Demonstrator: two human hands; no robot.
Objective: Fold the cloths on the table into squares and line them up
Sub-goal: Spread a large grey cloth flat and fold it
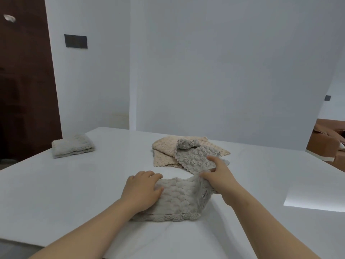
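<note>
A grey fluffy cloth (179,200) lies in front of me on the white table (74,193). My left hand (142,187) presses flat on its left part with straight fingers. My right hand (217,174) pinches the cloth's raised right edge, lifting it off the table. Behind them lies a loose pile: a second grey cloth (194,156) draped over beige cloths (166,148). A folded pale grey cloth (72,144) sits near the table's far left corner.
A white wall stands just behind the table's far edge. A dark brown door (24,81) is at the left. A brown sofa (326,143) is past the table's right side. A bright light patch (315,200) falls on the table at right.
</note>
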